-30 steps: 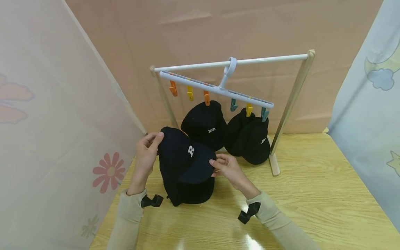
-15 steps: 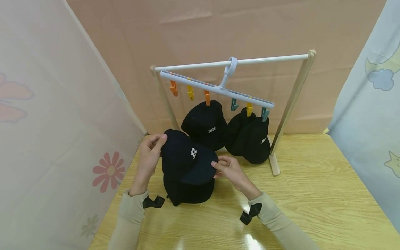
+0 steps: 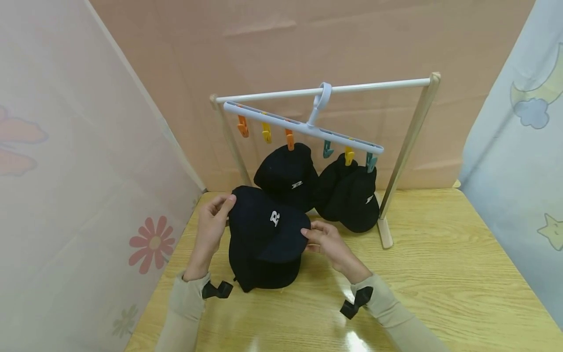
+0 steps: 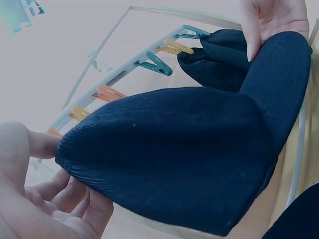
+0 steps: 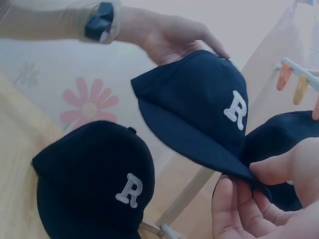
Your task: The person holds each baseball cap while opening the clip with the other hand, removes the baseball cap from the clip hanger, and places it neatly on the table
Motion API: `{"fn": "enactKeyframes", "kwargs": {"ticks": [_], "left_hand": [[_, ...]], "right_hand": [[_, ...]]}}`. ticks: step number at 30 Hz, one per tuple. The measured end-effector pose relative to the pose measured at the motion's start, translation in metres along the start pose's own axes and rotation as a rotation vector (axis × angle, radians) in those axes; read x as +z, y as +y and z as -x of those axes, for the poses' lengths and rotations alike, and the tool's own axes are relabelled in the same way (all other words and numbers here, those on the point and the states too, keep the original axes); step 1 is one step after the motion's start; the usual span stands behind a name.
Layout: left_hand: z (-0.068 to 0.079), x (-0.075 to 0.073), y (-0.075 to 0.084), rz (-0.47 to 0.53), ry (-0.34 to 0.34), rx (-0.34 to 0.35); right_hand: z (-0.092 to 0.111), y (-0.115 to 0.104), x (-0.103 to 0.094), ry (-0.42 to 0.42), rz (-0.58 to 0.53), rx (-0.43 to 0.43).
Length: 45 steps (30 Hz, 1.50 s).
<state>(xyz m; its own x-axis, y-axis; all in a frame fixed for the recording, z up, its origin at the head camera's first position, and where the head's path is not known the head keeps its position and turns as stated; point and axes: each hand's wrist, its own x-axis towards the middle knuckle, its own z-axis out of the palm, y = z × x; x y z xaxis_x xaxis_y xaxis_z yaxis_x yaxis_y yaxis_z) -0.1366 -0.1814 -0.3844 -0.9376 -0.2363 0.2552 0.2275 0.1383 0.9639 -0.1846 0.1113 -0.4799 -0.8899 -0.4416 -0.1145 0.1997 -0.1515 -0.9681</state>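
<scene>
Between my hands I hold a dark navy baseball cap (image 3: 255, 215) with a white letter R on its front. My left hand (image 3: 212, 220) pinches the top of the crown, thumb on the near side. At the other end my right hand (image 3: 325, 242) grips the edge of the brim (image 5: 199, 152), thumb on top and fingers beneath. In the right wrist view the cap is raised over the table, brim pointing toward my right hand. Below it, a second dark cap (image 3: 268, 276) lies on the wooden table, partly covered by the held one in the head view.
A white-barred wooden rack (image 3: 374, 87) stands behind, with a pale hanger (image 3: 303, 128) hooked on it. Its clips are orange, yellow and teal. One cap (image 3: 286, 171) hangs from an orange clip (image 3: 290, 140); more dark caps (image 3: 352, 200) hang at the right-hand clips.
Both hands, with the cap between them, have shifted slightly right and down in the head view. The grip on crown and brim stays the same.
</scene>
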Motion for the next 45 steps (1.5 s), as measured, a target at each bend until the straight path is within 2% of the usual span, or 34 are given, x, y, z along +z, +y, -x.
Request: {"fn": "enactKeyframes", "kwargs": {"ticks": [3, 7, 22, 38, 45], "left_hand": [[0.002, 0.0, 0.0, 0.007, -0.019, -0.007], [0.004, 0.0, -0.001, 0.01, -0.033, -0.014], [0.011, 0.003, -0.007, -0.002, -0.047, -0.015], [0.017, 0.009, -0.014, 0.029, -0.067, -0.056], [0.021, 0.011, -0.017, 0.023, -0.068, -0.106]], "right_hand": [[0.0, 0.0, -0.003, 0.002, -0.055, 0.021], [0.002, 0.0, -0.006, -0.006, -0.074, 0.029], [0.011, 0.003, -0.013, -0.025, -0.072, 0.018], [0.014, 0.006, -0.022, -0.005, -0.065, 0.035], [0.015, 0.013, -0.025, 0.01, -0.041, 0.053]]}}
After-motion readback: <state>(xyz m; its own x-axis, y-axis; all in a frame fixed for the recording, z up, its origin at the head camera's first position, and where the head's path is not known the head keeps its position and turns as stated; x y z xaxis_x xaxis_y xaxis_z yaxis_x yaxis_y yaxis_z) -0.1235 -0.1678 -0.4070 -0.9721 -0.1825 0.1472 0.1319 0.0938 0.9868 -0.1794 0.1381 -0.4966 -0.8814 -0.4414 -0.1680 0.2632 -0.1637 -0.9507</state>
